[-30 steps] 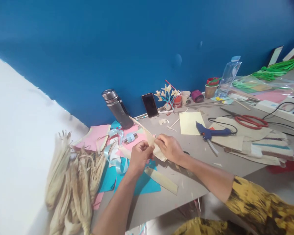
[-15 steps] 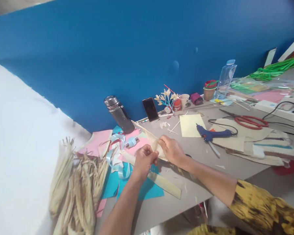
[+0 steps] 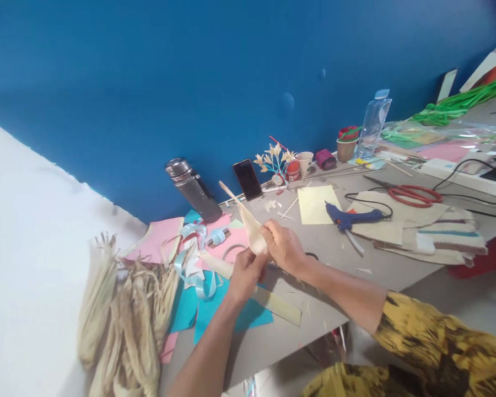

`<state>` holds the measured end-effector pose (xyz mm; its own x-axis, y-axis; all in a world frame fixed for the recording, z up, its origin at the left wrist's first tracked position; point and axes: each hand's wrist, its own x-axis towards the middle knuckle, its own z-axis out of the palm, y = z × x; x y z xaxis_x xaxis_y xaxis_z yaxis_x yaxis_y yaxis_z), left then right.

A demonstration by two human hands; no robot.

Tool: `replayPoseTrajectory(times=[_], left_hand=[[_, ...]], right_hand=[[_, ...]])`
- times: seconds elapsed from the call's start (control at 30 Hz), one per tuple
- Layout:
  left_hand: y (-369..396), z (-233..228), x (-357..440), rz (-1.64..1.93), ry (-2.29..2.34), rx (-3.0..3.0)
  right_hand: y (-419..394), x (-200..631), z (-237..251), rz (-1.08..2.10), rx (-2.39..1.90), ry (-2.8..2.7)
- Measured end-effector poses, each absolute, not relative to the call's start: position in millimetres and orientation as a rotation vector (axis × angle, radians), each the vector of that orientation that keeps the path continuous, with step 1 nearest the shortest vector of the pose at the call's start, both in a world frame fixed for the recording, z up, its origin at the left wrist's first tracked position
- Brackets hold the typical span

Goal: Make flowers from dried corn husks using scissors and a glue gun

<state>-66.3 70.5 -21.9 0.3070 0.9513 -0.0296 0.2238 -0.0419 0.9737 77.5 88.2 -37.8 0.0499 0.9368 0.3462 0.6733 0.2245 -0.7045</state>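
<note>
A pale corn husk [image 3: 250,223], narrowing to a thin tip that points up and left, is pinched between both hands above the table. My left hand [image 3: 247,271] grips its lower end, fingers curled together. Pressed close beside it, my right hand [image 3: 284,245] has its fingers closed on the husk's right side. The fingers hide the husk's lower part. Under the left hand a long cream strip [image 3: 279,306] lies across blue-green paper [image 3: 215,317]. Bundles of dried corn husks [image 3: 126,325] rest at the table's left end.
A grey flask [image 3: 194,190], a phone [image 3: 248,179] and a small husk-flower stem [image 3: 275,160] stand along the blue wall. To the right lie a blue glue gun [image 3: 355,216], red-handled scissors [image 3: 415,194], a work glove [image 3: 454,234] and a power strip [image 3: 458,172].
The husk has turned more upright and shows a wider, curled face. Both hands have shifted closer together around its base. The whole view has tilted slightly.
</note>
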Motion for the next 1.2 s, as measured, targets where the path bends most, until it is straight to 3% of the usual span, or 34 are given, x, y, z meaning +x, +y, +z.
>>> replayPoseTrajectory(times=[0.27,0.5,0.63,0.87,1.03,1.2], left_hand=[[67.4,-11.5,-67.4,0.722,1.202,1.527],[67.7,-7.2,-79.3,0.965,1.147,1.385],[68.0,-16.1,-69.0,0.990,1.152,1.377],[77.9,-24.1,-77.0,1.328,1.282,1.170],[74.8,-18.3,-75.2,1.487,1.384,1.189],[71.5,-14.1,-75.3,1.313,1.452,1.329]], right_hand=[[100.6,93.9,-42.8,0.399,-1.500,-1.651],[102.8,103.8,-37.2,0.372,-1.453,-1.487],[88.3,84.4,-35.0,0.539,-1.275,-1.708],[83.5,85.5,-26.4,1.085,-1.008,-1.598],[84.1,84.2,-31.2,1.207,-1.016,-1.660],[83.9,92.1,-20.1,1.236,-1.076,-1.750]])
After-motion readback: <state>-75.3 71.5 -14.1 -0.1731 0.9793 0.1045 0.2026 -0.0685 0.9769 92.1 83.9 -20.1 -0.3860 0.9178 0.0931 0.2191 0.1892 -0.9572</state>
